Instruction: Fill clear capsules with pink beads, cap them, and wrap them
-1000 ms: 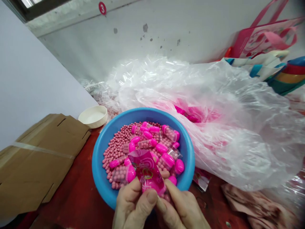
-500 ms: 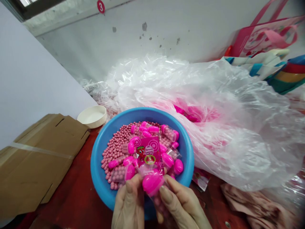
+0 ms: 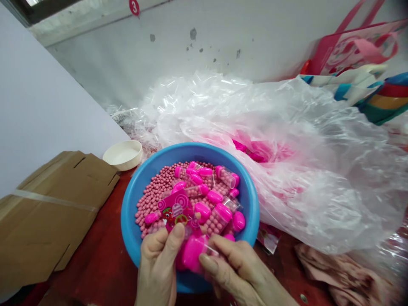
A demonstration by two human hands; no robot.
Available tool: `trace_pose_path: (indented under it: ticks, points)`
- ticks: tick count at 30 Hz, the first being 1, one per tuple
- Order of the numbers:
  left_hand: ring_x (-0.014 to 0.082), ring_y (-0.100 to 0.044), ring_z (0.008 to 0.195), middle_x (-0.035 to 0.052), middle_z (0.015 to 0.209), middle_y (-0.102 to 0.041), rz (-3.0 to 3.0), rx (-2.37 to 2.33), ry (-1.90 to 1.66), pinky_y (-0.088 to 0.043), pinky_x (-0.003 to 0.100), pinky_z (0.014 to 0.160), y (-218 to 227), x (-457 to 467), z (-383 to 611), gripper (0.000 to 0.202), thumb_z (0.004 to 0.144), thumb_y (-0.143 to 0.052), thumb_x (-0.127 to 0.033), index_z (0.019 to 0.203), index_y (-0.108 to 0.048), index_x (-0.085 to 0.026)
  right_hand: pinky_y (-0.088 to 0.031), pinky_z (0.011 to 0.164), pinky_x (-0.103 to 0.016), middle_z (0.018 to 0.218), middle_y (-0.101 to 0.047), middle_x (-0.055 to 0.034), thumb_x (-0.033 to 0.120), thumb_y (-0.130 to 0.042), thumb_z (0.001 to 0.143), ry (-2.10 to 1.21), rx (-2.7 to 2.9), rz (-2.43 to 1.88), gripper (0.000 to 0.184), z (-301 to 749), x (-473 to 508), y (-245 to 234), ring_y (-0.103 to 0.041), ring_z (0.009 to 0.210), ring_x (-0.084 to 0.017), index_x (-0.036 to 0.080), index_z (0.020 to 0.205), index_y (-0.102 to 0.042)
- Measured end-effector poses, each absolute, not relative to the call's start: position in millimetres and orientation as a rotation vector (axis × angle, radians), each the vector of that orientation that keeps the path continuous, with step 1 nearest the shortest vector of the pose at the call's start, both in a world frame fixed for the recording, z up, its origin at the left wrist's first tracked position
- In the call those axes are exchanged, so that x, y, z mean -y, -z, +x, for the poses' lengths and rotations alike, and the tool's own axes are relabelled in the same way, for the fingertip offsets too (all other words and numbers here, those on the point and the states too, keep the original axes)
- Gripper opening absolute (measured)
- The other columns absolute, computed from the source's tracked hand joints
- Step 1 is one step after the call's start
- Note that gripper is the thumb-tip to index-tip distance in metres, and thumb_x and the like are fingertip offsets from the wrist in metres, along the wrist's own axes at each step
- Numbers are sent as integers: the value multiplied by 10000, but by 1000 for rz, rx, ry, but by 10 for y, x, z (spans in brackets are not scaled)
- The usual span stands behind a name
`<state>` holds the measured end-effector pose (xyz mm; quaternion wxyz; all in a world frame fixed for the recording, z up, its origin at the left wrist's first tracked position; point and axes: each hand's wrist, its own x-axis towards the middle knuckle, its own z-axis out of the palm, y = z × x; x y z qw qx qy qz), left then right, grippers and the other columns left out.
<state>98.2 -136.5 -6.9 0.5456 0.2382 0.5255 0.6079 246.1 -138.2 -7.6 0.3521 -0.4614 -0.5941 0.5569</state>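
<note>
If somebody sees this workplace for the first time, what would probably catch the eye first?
Probably the blue basin at the centre, with small pink balls and pink-capped clear bottles inside. At its near side, the left hand and right hand hold a bright pink-capped bottle and a printed pink card. Behind and to the right spreads a large heap of translucent plastic.

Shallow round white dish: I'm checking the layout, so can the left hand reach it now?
Probably yes, if the left hand releases the pink printed plastic wrapper: nothing visible covers the dish, beside the round blue plastic basin.
</note>
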Motion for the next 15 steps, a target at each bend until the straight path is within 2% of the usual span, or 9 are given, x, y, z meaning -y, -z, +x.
trace_pose_path:
  ticks: [4, 6, 8, 9, 11, 14, 15]
  points:
    - [53, -476, 415, -51, 450, -564, 383, -1354, -1658, -451, 134, 445, 57, 1278, 957, 240, 511, -887, -301, 534, -698, -155, -469, 467, -242, 623, -632, -26, 492, -338, 954, -931, 1874, -1285, 456, 2627, 1170, 118, -572, 501, -153, 220, 761, -649]
    - [56, -510, 435, -52, 458, -582, 328, -1368, -1710, -478, 131, 474, 45, 1272, 973, 249, 450, -910, -273, 554, -714, -160, -525, 540, -337, 821, -693, -111, 480, -257, 967, -501, 1995, -1402, 524, 2669, 1086, 121, -651, 659, -238, 202, 867, -689]
    - [71, -556, 461, -34, 492, -633, 322, -1334, -1698, -505, 143, 496, 39, 1285, 1008, 237, 447, -911, -251, 565, -724, -165, -547, 652, -446, 1025, -672, -175, 468, -259, 966, -191, 1987, -1432, 527, 2637, 1060, 110, -649, 878, -325, 168, 988, -692]
    - [78, -575, 472, -24, 517, -660, 327, -1310, -1689, -511, 146, 495, 41, 1296, 1033, 222, 457, -908, -237, 570, -729, -171, -545, 707, -457, 1083, -654, -178, 460, -314, 961, -173, 1967, -1375, 478, 2590, 1070, 102, -628, 952, -331, 160, 1038, -677]
    - [90, -605, 493, -13, 567, -702, 364, -1248, -1666, -522, 149, 501, 57, 1321, 1090, 208, 458, -905, -200, 584, -741, -187, -536, 766, -365, 1075, -654, -130, 414, -475, 928, -363, 1856, -1178, 329, 2453, 1119, 92, -620, 973, -261, 171, 1066, -649]
    - [131, -653, 532, 1, 581, -719, 456, -1191, -1579, -562, 197, 568, 80, 1364, 1155, 194, 484, -896, -224, 625, -764, -206, -475, 637, -212, 804, -636, -4, 289, -589, 887, -763, 1532, -979, 104, 2247, 1193, 94, -604, 729, -128, 203, 858, -639]
    - [154, -677, 568, 13, 601, -729, 492, -1194, -1535, -574, 218, 603, 78, 1381, 1159, 193, 502, -890, -245, 651, -773, -209, -441, 582, -196, 703, -588, 22, 259, -586, 888, -852, 1450, -975, 149, 2207, 1202, 95, -563, 643, -105, 195, 757, -614]
